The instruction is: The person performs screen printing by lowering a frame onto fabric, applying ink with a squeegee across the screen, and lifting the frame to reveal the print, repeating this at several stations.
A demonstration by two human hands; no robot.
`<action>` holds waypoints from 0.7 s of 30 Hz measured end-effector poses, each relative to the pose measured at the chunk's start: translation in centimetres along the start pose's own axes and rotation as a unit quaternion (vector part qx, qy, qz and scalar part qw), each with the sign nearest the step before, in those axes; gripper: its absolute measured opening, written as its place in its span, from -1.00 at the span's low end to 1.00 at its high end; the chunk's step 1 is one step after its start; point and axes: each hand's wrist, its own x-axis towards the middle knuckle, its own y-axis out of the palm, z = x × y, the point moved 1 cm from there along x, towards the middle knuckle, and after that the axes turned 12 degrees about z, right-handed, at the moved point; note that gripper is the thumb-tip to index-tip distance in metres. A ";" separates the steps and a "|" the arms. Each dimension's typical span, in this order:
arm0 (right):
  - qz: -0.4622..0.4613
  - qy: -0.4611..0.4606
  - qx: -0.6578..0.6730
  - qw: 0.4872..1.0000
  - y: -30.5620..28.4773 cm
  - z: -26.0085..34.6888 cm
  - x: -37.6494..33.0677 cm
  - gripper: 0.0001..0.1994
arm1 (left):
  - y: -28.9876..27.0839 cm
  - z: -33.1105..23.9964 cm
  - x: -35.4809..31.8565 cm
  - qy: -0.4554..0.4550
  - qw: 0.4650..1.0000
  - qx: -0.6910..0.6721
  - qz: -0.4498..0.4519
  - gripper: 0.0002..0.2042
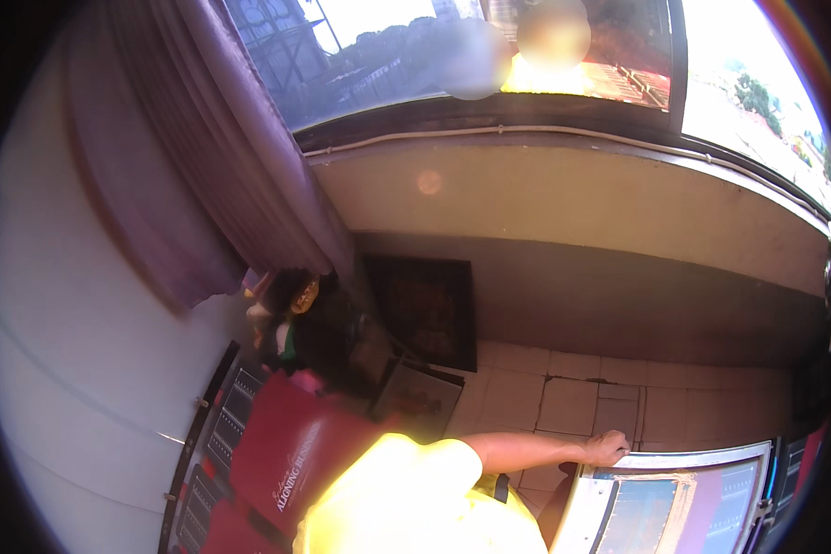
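Observation:
My left arm (pixel 526 451), in a bright yellow short sleeve (pixel 406 489), reaches across to the right. At its end my left hand (pixel 608 448) is closed over the upper left corner of a metal-framed board (pixel 683 456). Blue, tan and purple areas show on the board's face, and its lower part runs out of the picture. Beneath the arm, beside the board's left edge, a dark brownish shape (pixel 554 510) is in shade; I cannot make out what it is. My right hand is not visible.
Red chair backs (pixel 282 452) stand on the left, near a mauve curtain (pixel 194 138). Dark framed panels (pixel 425 309) lean by the low wall (pixel 572 198) under the windows. Assorted items (pixel 295 305) are piled below the curtain. Tiles cover the floor (pixel 508 383).

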 end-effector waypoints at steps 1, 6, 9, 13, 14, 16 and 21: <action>0.001 0.004 0.001 1.000 -0.2 -0.1 0.0 -0.71 | 0.1 0.0 0.0 0.000 1.000 0.002 -0.002 -0.72; 0.000 0.025 0.019 1.000 -0.9 -1.1 -0.7 -0.71 | 0.4 0.3 0.1 0.023 0.999 0.012 -0.032 -0.73; -0.007 0.047 0.033 0.998 -1.9 -2.2 -1.7 -0.71 | 0.2 0.7 0.4 0.030 0.999 0.022 -0.016 -0.74; -0.027 0.093 0.065 0.993 -3.9 -4.7 -4.0 -0.70 | 0.4 1.9 1.3 0.016 0.996 0.044 0.079 -0.72; -0.036 0.111 0.080 0.990 -4.7 -5.7 -4.9 -0.70 | 0.5 2.1 1.5 0.018 0.996 0.045 0.078 -0.73; -0.052 0.151 0.121 0.980 -6.1 -7.4 -7.0 -0.70 | 1.4 3.4 1.3 0.030 0.998 0.055 0.021 -0.75; -0.123 0.215 0.245 0.937 -7.7 -9.3 -12.1 -0.69 | -0.6 1.6 0.8 0.020 0.996 0.083 0.029 -0.70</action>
